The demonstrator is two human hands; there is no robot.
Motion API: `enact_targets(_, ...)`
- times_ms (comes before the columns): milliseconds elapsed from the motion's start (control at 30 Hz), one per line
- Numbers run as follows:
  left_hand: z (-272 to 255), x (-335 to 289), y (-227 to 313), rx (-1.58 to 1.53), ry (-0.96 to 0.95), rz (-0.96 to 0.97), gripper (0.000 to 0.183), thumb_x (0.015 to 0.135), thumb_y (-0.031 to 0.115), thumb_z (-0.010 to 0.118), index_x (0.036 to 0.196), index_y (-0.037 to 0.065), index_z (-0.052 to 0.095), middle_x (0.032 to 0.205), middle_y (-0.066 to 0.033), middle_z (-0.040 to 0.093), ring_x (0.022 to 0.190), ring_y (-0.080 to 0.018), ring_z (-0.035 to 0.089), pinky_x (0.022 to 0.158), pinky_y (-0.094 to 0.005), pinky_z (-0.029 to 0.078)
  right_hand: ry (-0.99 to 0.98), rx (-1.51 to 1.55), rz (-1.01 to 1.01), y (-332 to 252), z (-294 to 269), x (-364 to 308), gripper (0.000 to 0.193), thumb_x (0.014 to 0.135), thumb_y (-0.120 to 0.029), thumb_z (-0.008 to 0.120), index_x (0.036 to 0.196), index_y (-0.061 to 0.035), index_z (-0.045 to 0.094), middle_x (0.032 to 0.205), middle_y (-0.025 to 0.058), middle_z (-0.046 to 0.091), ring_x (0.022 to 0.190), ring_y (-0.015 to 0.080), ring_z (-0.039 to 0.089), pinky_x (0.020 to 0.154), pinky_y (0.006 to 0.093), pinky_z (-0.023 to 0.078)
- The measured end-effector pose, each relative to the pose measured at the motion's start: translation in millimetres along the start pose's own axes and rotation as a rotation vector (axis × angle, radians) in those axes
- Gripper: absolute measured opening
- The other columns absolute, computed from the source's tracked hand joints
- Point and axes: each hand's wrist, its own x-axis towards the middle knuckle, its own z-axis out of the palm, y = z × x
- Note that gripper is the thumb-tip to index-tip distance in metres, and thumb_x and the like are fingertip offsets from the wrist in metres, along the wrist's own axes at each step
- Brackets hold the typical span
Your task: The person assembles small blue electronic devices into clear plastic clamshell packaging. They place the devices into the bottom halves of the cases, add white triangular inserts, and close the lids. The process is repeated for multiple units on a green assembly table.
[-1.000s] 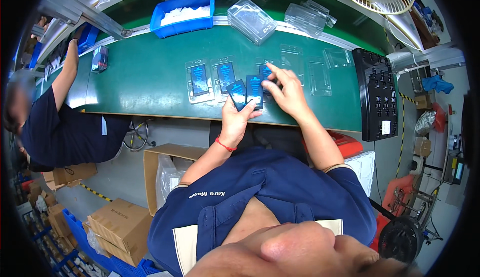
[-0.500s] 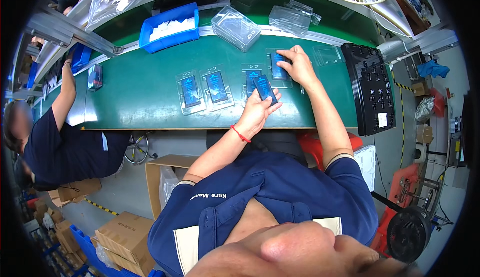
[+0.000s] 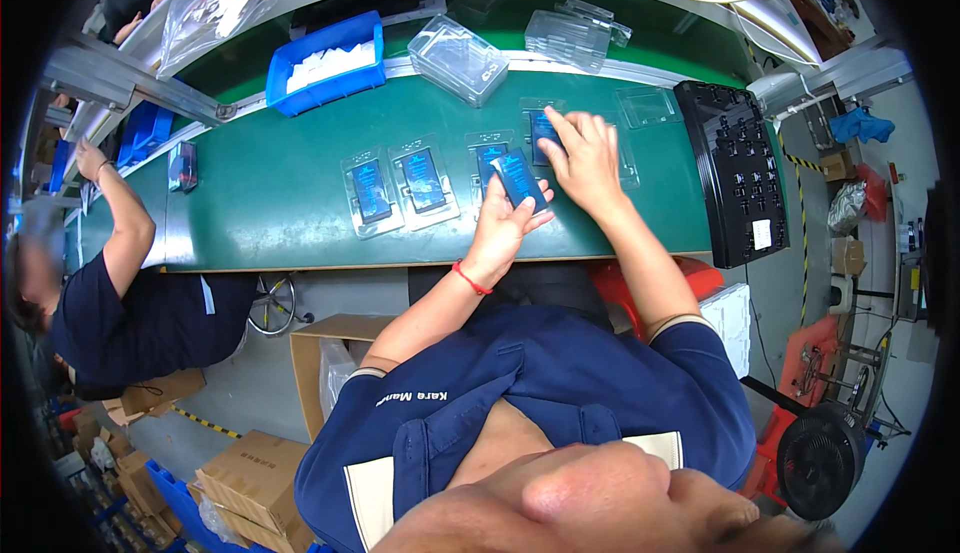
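Note:
My left hand (image 3: 500, 233) holds a flat black phone battery (image 3: 520, 181) with blue print, tilted above the table's near side. It partly covers another battery (image 3: 489, 157) lying in a clear plastic tray. My right hand (image 3: 590, 165) is open, fingers stretched, over a battery (image 3: 541, 133) in a clear tray farther right; its index fingertip is at that battery's upper edge. Whether it touches is hard to tell. To the left, two more batteries, a left one (image 3: 369, 191) and a right one (image 3: 422, 179), lie in their own clear trays.
A blue bin (image 3: 325, 88) of white pieces, a clear plastic box (image 3: 458, 59) and stacked clear cases (image 3: 570, 41) stand along the back. A black moulded tray (image 3: 735, 173) fills the right end. At far left a co-worker's arm (image 3: 125, 213) reaches over the table.
My right hand's fingers have loosened from the battery in the right tray and straightened. The left hand still holds its battery, slightly turned. The view has shifted a little. The co-worker's arm has moved.

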Motion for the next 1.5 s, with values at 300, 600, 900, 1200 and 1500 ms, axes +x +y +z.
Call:
enact_targets(300,22.0,18.5,-1.7,0.844,-0.089,0.555,0.081,0.083,0.005,0.067,0.148,0.013,0.018,0.117,-0.0177,0.06,0.1,-0.0307,0.063,0.076,-0.0392,0.055,-0.009,0.887,0.584,60.3,-30.6,-17.6,0.05,0.082,-0.001,0.063,0.13,-0.0081,0.05,0.068,-0.0055,0.049,0.063,0.0028,0.045,0.059,0.0194,0.04)
enact_targets(600,33.0,49.5,-37.8,1.781,-0.097,0.759,0.069,0.078,0.05,0.067,0.132,0.01,0.05,0.141,-0.0212,0.04,0.134,-0.0408,0.031,0.107,-0.0621,0.021,-0.259,0.235,0.342,92.4,-28.5,-40.6,0.042,0.076,-0.019,0.073,0.118,-0.0188,0.065,0.09,0.0055,0.054,0.088,0.0235,0.054,0.079,0.0369,0.041)
enact_targets(900,35.7,43.8,-30.2,1.739,-0.135,0.684,0.083,0.072,0.056,0.069,0.132,0.002,0.049,0.142,-0.0238,0.038,0.136,-0.0413,0.029,0.109,-0.0622,0.015,-0.227,-0.118,0.119,67.3,-35.9,-56.7,0.04,0.08,-0.023,0.069,0.119,-0.0179,0.065,0.091,0.0033,0.054,0.088,0.0208,0.051,0.078,0.0358,0.038)
enact_targets(1200,29.2,46.6,-27.9,1.728,-0.18,0.694,0.064,0.079,0.035,0.067,0.129,-0.002,0.05,0.139,-0.021,0.044,0.134,-0.0387,0.034,0.109,-0.0581,0.02,-0.196,-0.236,0.063,64.0,-26.9,-50.6,0.039,0.08,-0.027,0.068,0.118,-0.0183,0.065,0.096,0.0039,0.057,0.091,0.0215,0.051,0.081,0.0394,0.037)
enact_targets(1500,17.2,36.4,-14.0,1.588,-0.23,0.781,0.05,0.078,0.023,0.07,0.121,0.001,0.057,0.13,-0.0207,0.052,0.118,-0.0349,0.052,0.1,-0.048,0.039,-0.055,-0.259,0.118,42.1,3.2,-43.5,0.035,0.083,-0.019,0.061,0.113,-0.0023,0.063,0.109,0.0089,0.058,0.105,0.0256,0.052,0.09,0.0454,0.04)
